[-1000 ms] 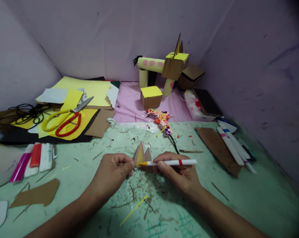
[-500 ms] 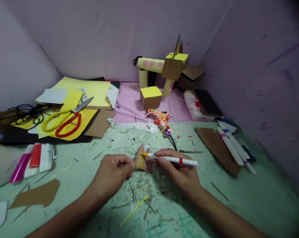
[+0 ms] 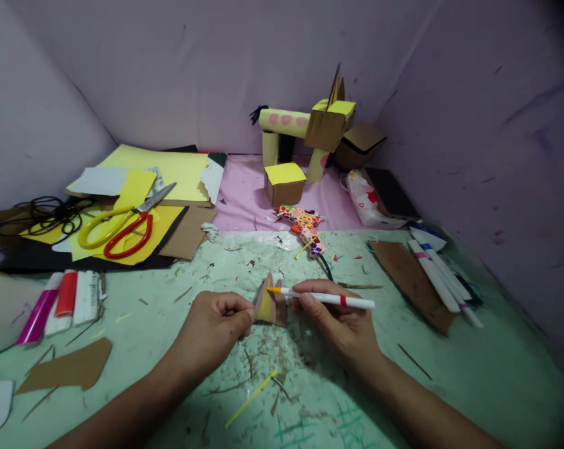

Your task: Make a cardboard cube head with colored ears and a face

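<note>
My left hand (image 3: 211, 330) is closed in a pinch on the left edge of a small folded cardboard piece (image 3: 271, 304) with pointed tips and a yellow face, held upright over the green table (image 3: 450, 374). My right hand (image 3: 340, 324) grips a white marker (image 3: 328, 300) with a red band. The marker's orange tip rests against the upper part of the cardboard piece.
Yellow-and-red scissors (image 3: 123, 226) lie on yellow paper sheets (image 3: 164, 168) at the left. Glue sticks and markers (image 3: 64, 300) lie at the near left, more white markers (image 3: 438, 274) on brown cardboard at the right. A cardboard animal figure (image 3: 310, 134), a yellow-topped box (image 3: 285, 183) and a patterned glue gun (image 3: 305, 227) stand behind.
The marker tip has risen from the base of the cardboard piece to its upper part, and the piece has tilted a little. My left hand has stayed where it was.
</note>
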{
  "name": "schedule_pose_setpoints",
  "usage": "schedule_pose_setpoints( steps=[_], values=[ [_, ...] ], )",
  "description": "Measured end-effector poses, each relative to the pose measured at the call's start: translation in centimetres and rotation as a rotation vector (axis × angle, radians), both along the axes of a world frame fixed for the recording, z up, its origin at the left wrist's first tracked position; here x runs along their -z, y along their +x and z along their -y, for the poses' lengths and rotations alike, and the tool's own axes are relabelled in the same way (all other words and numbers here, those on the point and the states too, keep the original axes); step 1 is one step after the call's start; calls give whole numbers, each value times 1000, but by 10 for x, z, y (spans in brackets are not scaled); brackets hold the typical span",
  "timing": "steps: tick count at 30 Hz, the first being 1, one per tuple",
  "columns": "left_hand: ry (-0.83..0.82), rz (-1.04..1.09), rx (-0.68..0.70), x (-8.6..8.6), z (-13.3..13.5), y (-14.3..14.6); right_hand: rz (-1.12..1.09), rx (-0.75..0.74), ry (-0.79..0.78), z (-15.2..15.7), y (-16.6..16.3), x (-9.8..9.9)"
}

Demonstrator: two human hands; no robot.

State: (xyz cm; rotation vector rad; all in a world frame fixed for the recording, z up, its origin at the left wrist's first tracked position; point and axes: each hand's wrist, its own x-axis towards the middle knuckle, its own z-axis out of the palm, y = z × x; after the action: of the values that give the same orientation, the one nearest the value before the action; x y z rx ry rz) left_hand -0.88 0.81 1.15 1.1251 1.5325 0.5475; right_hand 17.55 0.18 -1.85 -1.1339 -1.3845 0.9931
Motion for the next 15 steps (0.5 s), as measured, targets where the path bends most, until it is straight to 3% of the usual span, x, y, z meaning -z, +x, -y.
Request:
schedule_pose_setpoints(
  steps=[4,11,15],
  values=[
    [5,-6,5,-2,0,1,4,-20,13,0,-1,0],
    [0,-27,17,-3,0,0,-152,-204,-75,3,0,0],
    [17,-23,20,-1,-1,0,-92,-79,-51,1,-1,0]
  ],
)
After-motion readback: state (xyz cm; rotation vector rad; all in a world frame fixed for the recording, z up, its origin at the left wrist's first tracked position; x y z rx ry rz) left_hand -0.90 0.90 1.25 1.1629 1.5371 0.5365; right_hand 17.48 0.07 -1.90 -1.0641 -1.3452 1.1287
